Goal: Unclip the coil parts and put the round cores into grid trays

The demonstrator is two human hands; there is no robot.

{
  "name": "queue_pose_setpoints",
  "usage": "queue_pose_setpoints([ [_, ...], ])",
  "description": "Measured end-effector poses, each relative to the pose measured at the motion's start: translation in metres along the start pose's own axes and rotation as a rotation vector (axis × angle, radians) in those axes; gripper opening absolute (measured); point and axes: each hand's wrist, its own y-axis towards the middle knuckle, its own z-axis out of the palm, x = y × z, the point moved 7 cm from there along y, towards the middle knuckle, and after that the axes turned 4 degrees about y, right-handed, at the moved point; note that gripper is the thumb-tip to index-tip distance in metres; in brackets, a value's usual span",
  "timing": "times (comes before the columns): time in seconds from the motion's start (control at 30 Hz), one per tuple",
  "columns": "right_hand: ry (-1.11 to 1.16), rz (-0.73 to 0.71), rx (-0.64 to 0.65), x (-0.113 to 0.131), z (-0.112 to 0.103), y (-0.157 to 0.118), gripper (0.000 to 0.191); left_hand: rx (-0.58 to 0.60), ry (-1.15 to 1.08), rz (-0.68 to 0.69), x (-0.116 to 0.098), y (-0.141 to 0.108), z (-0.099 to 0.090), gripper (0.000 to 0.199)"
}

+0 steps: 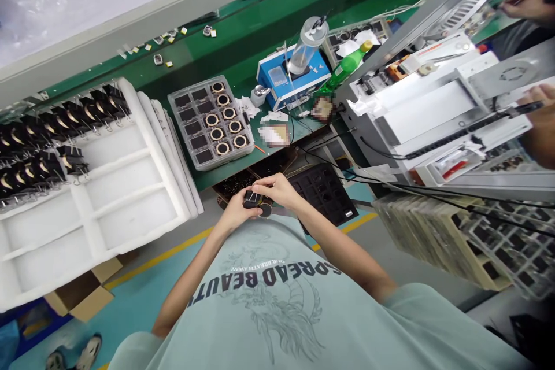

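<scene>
In front of my shirt, my left hand (236,211) is closed around a black binder clip (251,199) and a round, thin-rimmed disc (266,210) beside it. From the other side, my right hand (280,189) pinches at the clip's wire handles with thumb and fingers. Whether the clip's jaws grip the disc is hidden by my fingers. Left of my hands, several similar black binder clips (80,118) with gold-edged rounds between them stand in rows in a white foam tray (93,231).
A compartment box (236,159) of gold rings and black squares lies on the green bench. Behind it are a blue device (277,92) and a green bottle (347,69). A black tray (323,191) sits below the bench edge. Another person's hand (540,121) is at the right machine.
</scene>
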Motion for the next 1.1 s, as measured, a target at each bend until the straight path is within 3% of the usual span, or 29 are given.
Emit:
queue_pose_setpoints([
  [0.1,0.004,0.04,-0.135,-0.019,-0.015,0.0,0.046,0.022,-0.067,-0.077,0.018,-0.004,0.002,0.072],
  [0.23,-0.1,0.118,-0.12,-0.059,-0.008,0.021,0.049,-0.222,-0.229,-0.226,0.053,-0.017,-0.027,0.08],
  [0.33,-0.202,0.202,-0.105,-0.089,0.004,0.039,0.057,-0.384,-0.426,-0.3,0.076,-0.026,-0.046,0.063],
  [0.4,-0.155,0.214,-0.08,-0.098,0.01,0.041,0.071,-0.388,-0.555,-0.312,0.084,-0.024,-0.048,0.048],
  [0.53,0.137,0.114,0.205,-0.085,0.021,0.014,0.088,-0.232,-0.759,-0.316,0.079,0.001,-0.026,0.017],
  [0.57,0.171,0.088,0.217,-0.079,0.017,0.004,0.087,-0.184,-0.791,-0.315,0.075,0.01,-0.016,0.013],
  [0.7,0.184,0.014,-0.051,-0.066,-0.026,-0.02,0.058,0.002,-0.836,-0.304,0.047,0.047,0.025,0.013],
  [0.8,0.19,-0.039,-0.212,-0.061,-0.058,-0.027,0.05,0.068,-0.799,-0.34,0.027,0.073,0.053,0.013],
  [0.97,0.079,-0.075,-0.393,-0.057,-0.103,-0.027,0.045,0.081,-0.729,-0.384,0.007,0.109,0.082,0.015],
  [1.1,-0.152,-0.051,-0.572,-0.057,-0.139,-0.027,0.034,-0.009,-0.681,-0.423,0.009,0.137,0.086,0.005],
])
